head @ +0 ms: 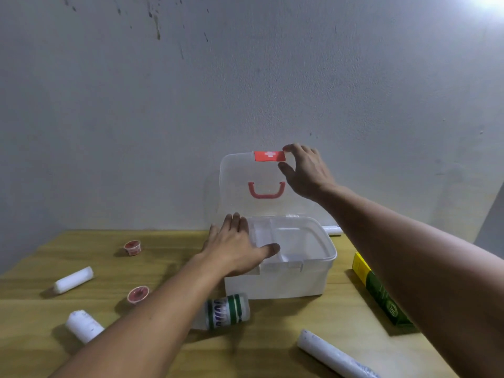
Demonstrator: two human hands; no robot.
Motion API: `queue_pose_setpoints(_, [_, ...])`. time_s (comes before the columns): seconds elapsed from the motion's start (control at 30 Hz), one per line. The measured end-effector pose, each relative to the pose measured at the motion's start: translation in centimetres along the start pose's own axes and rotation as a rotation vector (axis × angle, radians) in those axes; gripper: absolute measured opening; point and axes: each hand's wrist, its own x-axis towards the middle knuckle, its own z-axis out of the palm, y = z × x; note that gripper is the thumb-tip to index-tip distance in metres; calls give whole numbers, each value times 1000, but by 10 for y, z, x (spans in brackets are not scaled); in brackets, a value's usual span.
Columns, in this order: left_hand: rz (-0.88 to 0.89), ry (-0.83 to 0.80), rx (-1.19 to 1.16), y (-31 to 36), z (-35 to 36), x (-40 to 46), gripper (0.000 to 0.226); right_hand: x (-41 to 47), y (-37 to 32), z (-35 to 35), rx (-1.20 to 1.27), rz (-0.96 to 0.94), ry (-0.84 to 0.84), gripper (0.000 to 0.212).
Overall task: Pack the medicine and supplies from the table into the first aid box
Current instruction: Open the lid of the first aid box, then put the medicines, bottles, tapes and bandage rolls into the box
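Wooden table, stained grey wall

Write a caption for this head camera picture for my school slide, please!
Left hand steadies the first aid box while right hand holds its lid open.

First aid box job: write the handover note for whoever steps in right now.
Left hand: open, resting on the box at its left rim.
Right hand: pinching the lid by its red latch, lid upright.
On the table: three white rolls, two red cups, a bottle, a green-yellow carton.
Done: box opened; tray looks empty.
Left: pack everything, close the lid.
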Motion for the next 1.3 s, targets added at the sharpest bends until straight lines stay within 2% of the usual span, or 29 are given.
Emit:
queue_pose_setpoints(0.13, [0,29,-17,2,0,-2,105,1,10,6,9,63,-31,55])
queue_pose_setpoints(0.33, [18,22,-8,0,-1,-2,104,-5,19,8,17,57,-103,69])
queue_pose_setpoints(0.5, [36,-3,23,-4,-4,1,105,-24,33,-13,-10,62,-137,68])
queue_pose_setpoints(0.63, [63,32,21,4,-10,2,97,-51,42,-44,-35,90,-186,52])
queue_pose_setpoints(0.7, [89,61,13,7,-9,2,94,-69,44,-59,-117,122,-302,38])
queue_pose_setpoints(0.77, [94,66,5,9,-6,2,90,-86,47,-72,-317,163,-467,33])
queue_pose_setpoints(0.83, [86,78,9,9,-2,3,86,-105,49,-85,-441,324,-647,38])
queue_pose_setpoints(0.93, [71,103,11,8,1,4,81,-135,51,-100,-460,545,-873,42])
queue_pose_setpoints(1.0, [69,114,10,8,1,5,79,-153,54,-105,-476,619,-948,58])
queue_pose_setpoints(1.07, [69,118,15,9,2,5,77,-164,58,-105,-432,671,-935,74])
queue_pose_setpoints(1.1, [71,118,18,9,2,4,77,-167,59,-105,-412,682,-906,71])
queue_pose_setpoints(1.2, [78,116,18,9,3,3,75,-166,57,-112,-380,647,-787,36])
queue_pose_setpoints(1.3, [68,119,7,7,4,6,71,-150,46,-124,-364,586,-639,33])
